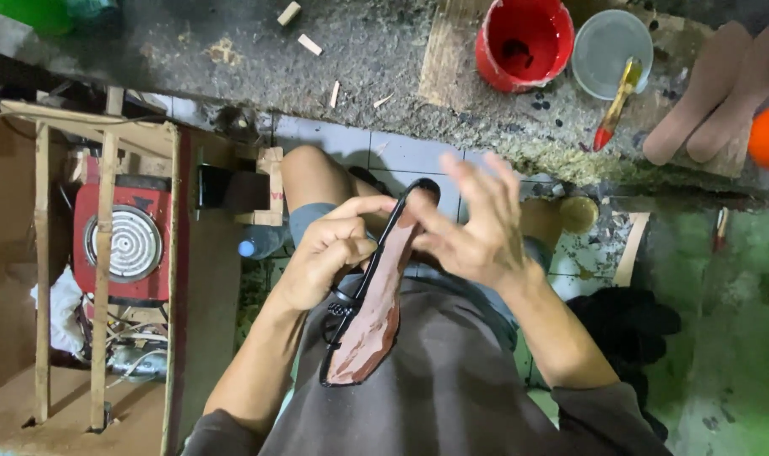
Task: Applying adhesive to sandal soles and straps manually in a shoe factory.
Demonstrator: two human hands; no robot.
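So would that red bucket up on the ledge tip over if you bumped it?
Probably not easily: the red plastic bucket looks wide and squat, standing upright on a wooden board. It seems nearly empty, with only a dark patch at the bottom, so it is likely light and would slide rather than tip.

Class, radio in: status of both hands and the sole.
Left hand grips shoe sole by its edge. Right hand open, fingers on its toe end. Nothing in the way.
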